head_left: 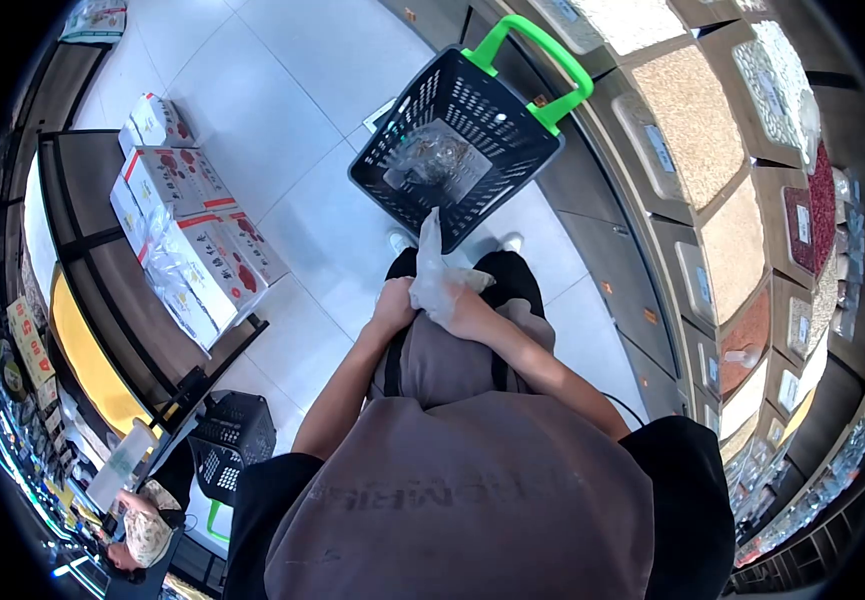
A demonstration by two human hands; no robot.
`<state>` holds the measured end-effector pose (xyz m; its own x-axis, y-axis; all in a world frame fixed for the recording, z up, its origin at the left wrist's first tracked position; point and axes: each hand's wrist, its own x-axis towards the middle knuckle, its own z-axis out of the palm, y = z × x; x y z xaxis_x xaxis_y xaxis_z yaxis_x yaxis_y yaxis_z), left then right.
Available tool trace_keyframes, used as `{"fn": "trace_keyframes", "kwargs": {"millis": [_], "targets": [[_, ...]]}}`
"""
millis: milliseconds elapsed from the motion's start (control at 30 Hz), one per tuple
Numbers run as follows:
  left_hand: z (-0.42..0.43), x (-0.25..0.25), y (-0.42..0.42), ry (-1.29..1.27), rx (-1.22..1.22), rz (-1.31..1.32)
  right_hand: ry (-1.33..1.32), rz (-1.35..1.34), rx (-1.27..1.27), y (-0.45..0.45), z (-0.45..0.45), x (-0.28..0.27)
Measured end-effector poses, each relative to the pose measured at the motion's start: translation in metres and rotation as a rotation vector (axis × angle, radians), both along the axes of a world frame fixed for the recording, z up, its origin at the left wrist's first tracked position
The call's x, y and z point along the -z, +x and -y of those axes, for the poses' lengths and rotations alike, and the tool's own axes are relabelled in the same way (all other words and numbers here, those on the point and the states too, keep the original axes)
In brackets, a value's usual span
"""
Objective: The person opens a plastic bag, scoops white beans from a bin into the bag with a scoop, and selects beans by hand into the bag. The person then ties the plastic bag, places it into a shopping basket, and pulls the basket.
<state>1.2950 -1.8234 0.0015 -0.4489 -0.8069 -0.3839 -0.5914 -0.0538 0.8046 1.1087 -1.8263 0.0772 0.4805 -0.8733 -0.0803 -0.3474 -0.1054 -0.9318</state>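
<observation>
A translucent plastic bag is bunched in front of my waist, its narrow end pointing toward the basket. My left hand is closed at its left edge. My right hand grips it from the other side, with part of the film draped over the fingers. Just beyond stands a black shopping basket with a raised green handle. Inside it lies a clear plastic bag whose contents I cannot make out.
On my right run bins of grain, including dark red and brown ones. White printed cartons are stacked on the left. Behind them, another black basket stands near a person holding a translucent bag.
</observation>
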Motion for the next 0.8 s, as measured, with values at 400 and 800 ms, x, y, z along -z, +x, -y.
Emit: {"fn": "trace_keyframes", "kwargs": {"millis": [400, 800], "targets": [[0.090, 0.061, -0.032, -0.023, -0.253, -0.028, 0.424, -0.364, 0.546, -0.021, 0.105, 0.096], [0.143, 0.341, -0.091, -0.109, -0.072, -0.016, 0.416, -0.848, -0.129, -0.069, 0.188, 0.322]]}}
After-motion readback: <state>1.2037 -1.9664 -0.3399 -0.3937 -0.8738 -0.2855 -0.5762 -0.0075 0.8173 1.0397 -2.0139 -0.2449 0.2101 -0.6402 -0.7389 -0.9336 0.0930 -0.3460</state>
